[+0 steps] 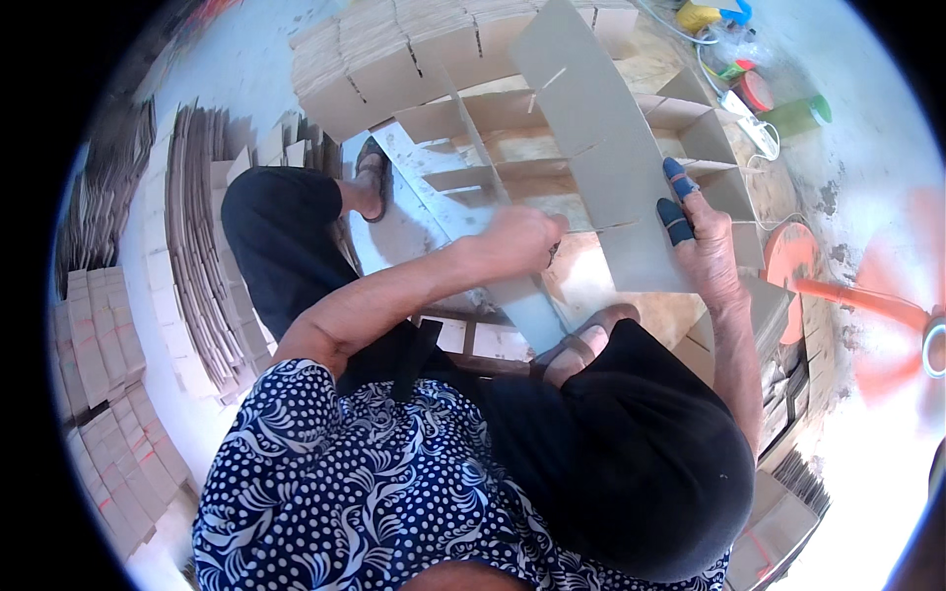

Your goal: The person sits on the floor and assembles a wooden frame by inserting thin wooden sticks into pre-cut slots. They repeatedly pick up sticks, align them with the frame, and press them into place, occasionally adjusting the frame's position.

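A long, flat slotted cardboard panel [596, 128] is held tilted above a cardboard divider grid [483, 138] on the wooden tabletop [581, 268]. The panel is plain greyish tan and smooth-faced, with straight edges and narrow slits cut partway across its width; pale light is seen through one of them. Its right edge, near the lower end, is grasped by the fingers of the right hand [708, 241], two of which are covered by dark sleeves. The left hand [517, 239] is blurred beside the panel, its fingers curled; whether anything is gripped there cannot be told. Open rectangular cells are formed by the grid's crossed strips, and beyond it a thick stack of slotted cardboard [394, 59] is seen.
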A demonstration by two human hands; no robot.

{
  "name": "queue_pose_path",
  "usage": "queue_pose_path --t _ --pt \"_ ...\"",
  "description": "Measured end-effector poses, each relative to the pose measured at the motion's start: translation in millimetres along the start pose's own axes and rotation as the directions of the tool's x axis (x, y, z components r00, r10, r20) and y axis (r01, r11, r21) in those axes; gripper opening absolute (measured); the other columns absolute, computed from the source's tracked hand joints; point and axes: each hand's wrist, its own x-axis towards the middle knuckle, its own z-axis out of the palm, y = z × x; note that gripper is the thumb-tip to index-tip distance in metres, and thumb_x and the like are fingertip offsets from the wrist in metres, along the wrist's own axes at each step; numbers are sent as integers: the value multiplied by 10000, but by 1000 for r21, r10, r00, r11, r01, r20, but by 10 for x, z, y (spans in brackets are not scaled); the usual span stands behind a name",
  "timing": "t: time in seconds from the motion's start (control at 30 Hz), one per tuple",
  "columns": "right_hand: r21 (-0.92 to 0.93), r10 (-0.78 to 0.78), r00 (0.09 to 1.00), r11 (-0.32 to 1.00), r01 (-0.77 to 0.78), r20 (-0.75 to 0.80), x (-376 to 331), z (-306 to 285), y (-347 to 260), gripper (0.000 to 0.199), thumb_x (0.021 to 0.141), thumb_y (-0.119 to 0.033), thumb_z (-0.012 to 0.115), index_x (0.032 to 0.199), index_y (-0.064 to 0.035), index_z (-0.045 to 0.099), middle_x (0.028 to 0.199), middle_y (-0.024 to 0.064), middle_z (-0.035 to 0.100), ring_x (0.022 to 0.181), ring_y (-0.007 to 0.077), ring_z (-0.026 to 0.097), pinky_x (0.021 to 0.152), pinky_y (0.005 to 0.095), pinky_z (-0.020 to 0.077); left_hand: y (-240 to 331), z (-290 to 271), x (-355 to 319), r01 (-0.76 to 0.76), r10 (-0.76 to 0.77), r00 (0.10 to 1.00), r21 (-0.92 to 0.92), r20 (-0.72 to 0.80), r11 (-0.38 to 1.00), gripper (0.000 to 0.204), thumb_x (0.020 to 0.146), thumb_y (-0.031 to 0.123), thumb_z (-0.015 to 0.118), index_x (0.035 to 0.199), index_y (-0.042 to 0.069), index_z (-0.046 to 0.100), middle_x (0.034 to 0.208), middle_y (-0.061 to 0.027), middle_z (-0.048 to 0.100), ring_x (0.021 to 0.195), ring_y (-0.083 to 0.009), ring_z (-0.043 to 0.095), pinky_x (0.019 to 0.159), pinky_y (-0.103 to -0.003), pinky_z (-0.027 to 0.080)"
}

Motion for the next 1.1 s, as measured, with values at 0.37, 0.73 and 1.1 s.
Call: queue_pose_path --t 0.37,0.73,1.1 --pt "-115 97 980 990 -77 175 51 374 -84 502 798 52 553 1287 -55 527 1040 225 645 927 314 663 803 319 504 -29 15 -5 3 -3 1000 19 -4 1000 173 725 121 588 884 63 622 783 -164 659 790 -381 641 678 -495 499" --pt "-283 -136 990 952 119 -43 -138 675 -35 306 658 -22 623 964 -21 631 963 169 629 951 323 597 796 438 465 56 -194 -29 48 -62 992 125 110 991 192 730 121 593 901 38 621 878 -191 631 884 -383 610 743 -487 487" --pt "-489 418 650 435 -756 -634 -3115 88 575 279 853 -79 604 1096 46 548 1218 229 508 1134 336 489 951 405 400 507 -2 699 -131 131 991 10 -1 991 151 718 85 568 845 18 617 826 -191 633 815 -391 619 699 -506 482"
